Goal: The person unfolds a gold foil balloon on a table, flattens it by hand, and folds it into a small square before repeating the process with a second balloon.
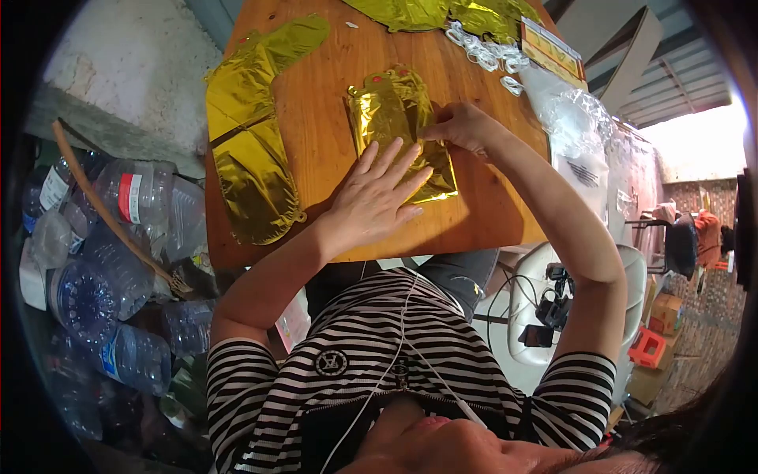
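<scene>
A folded gold foil balloon [384, 110], flat and shiny, lies on the wooden table in front of me. My left hand [377, 189] rests flat on its lower part with the fingers spread. At the balloon's right edge, my right hand [467, 129] has thumb and fingers pinched together on the foil. A small red mark shows near the folded balloon's top. To the left lies another flat gold foil balloon [251, 150], long and bent at its top end.
More gold foil [403, 11] lies at the table's far edge. Beside it are white string loops [482, 49] and a printed packet [553, 49]. Clear plastic bags [575, 126] hang along the right edge. Plastic bottles [103, 276] are piled left of the table [332, 95].
</scene>
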A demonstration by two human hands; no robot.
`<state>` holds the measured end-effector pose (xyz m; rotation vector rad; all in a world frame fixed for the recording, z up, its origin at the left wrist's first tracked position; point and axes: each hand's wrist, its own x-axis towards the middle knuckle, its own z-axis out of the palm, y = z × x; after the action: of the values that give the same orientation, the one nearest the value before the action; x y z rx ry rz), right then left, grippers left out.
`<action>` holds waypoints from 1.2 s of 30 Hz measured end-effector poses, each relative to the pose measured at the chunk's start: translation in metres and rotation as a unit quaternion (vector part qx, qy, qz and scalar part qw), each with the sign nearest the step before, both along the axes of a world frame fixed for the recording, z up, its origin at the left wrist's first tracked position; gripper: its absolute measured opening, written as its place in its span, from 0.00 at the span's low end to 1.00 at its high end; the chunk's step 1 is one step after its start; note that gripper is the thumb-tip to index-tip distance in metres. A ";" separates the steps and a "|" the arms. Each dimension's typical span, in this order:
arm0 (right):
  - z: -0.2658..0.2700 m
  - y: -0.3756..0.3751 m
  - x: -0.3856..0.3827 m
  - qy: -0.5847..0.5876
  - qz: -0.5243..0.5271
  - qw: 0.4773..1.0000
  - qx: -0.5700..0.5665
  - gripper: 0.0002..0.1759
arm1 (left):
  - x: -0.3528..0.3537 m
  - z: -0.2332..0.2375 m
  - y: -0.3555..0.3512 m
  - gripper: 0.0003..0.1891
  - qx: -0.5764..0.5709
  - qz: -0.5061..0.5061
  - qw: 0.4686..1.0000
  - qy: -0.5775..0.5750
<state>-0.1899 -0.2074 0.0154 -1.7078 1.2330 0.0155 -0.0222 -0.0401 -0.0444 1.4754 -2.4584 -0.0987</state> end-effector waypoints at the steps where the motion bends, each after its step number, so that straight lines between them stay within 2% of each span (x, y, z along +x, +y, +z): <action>1: -0.002 0.000 0.000 -0.063 -0.048 0.995 0.052 0.21 | 0.000 0.000 0.000 0.33 -0.001 0.005 1.000 -0.002; 4: -0.013 -0.010 -0.001 -0.056 -0.079 0.994 0.059 0.19 | 0.000 0.000 0.001 0.34 -0.003 0.001 1.000 -0.006; 8: -0.018 -0.024 -0.005 0.018 -0.034 0.998 0.045 0.18 | 0.002 0.001 0.001 0.34 -0.010 -0.004 1.000 0.008; 11: -0.019 -0.014 -0.013 -0.014 -0.068 0.997 0.034 0.14 | 0.003 0.005 0.001 0.33 -0.001 -0.005 0.998 0.063; 13: -0.028 -0.013 -0.022 -0.179 -0.067 0.979 0.072 0.12 | 0.011 0.008 -0.002 0.35 -0.018 -0.005 0.995 0.099; 14: -0.029 -0.010 -0.022 -0.189 -0.087 0.975 0.078 0.07 | 0.017 0.010 -0.006 0.36 -0.074 0.053 0.985 0.144; 16: -0.032 -0.012 -0.031 -0.208 -0.076 0.971 0.092 0.06 | 0.031 0.013 -0.014 0.39 -0.184 0.165 0.941 0.230; 17: -0.032 -0.011 -0.034 -0.224 -0.068 0.967 0.104 0.04 | 0.037 0.014 -0.019 0.39 -0.186 0.166 0.941 0.228; 18: -0.023 -0.006 -0.035 -0.228 -0.042 0.971 0.064 0.04 | 0.042 0.016 -0.024 0.38 -0.057 0.250 0.881 0.397; 19: -0.017 -0.002 -0.037 -0.230 -0.040 0.970 0.063 0.04 | 0.048 0.018 -0.028 0.37 0.075 0.320 0.771 0.546; 21: -0.010 0.005 -0.040 -0.252 -0.064 0.964 0.057 0.04 | 0.071 0.025 -0.030 0.34 0.293 0.241 0.686 0.620; 22: -0.010 0.006 -0.042 -0.254 -0.063 0.963 0.056 0.04 | 0.073 0.027 -0.033 0.25 0.342 0.181 0.669 0.634; 23: -0.012 0.008 -0.044 -0.282 -0.066 0.955 0.060 0.05 | 0.073 0.028 -0.036 0.25 0.342 0.182 0.670 0.633; 25: -0.014 0.010 -0.048 -0.312 -0.071 0.945 0.065 0.07 | 0.069 0.036 -0.043 0.20 0.410 0.160 0.606 0.662; 26: -0.013 0.009 -0.051 -0.315 -0.062 0.946 0.051 0.07 | 0.068 0.041 -0.045 0.11 0.414 0.141 0.609 0.662; 27: -0.012 0.009 -0.054 -0.318 -0.054 0.946 0.036 0.07 | 0.065 0.048 -0.046 0.11 0.417 0.139 0.610 0.659; 28: -0.008 0.008 -0.059 -0.319 -0.059 0.945 0.035 0.07 | 0.062 0.053 -0.048 0.10 0.391 0.144 0.643 0.643; 30: 0.007 0.009 -0.068 -0.312 -0.008 0.949 -0.051 0.04 | 0.055 0.055 -0.049 0.09 0.316 0.154 0.704 0.617; 31: 0.017 0.015 -0.071 -0.311 -0.012 0.949 -0.050 0.04 | 0.050 0.064 -0.045 0.09 0.319 0.152 0.704 0.616; 33: 0.043 0.039 -0.075 -0.272 0.048 0.914 -0.296 0.05 | 0.035 0.083 -0.025 0.09 0.158 0.147 0.818 0.533; 34: 0.054 0.052 -0.081 -0.223 0.094 0.893 -0.380 0.08 | 0.026 0.083 -0.015 0.08 0.022 0.133 0.886 0.443; 35: 0.048 0.059 -0.088 -0.220 0.092 0.896 -0.376 0.08 | 0.022 0.076 -0.004 0.08 0.028 0.134 0.885 0.445; 36: 0.037 0.065 -0.097 -0.205 0.160 0.853 -0.453 0.11 | 0.020 0.065 0.009 0.09 -0.087 0.049 0.924 0.368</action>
<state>-0.2870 -0.1423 0.0523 -2.5292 0.6195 -0.8072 -0.0022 -0.0316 0.0204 1.1874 -1.7356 -0.3368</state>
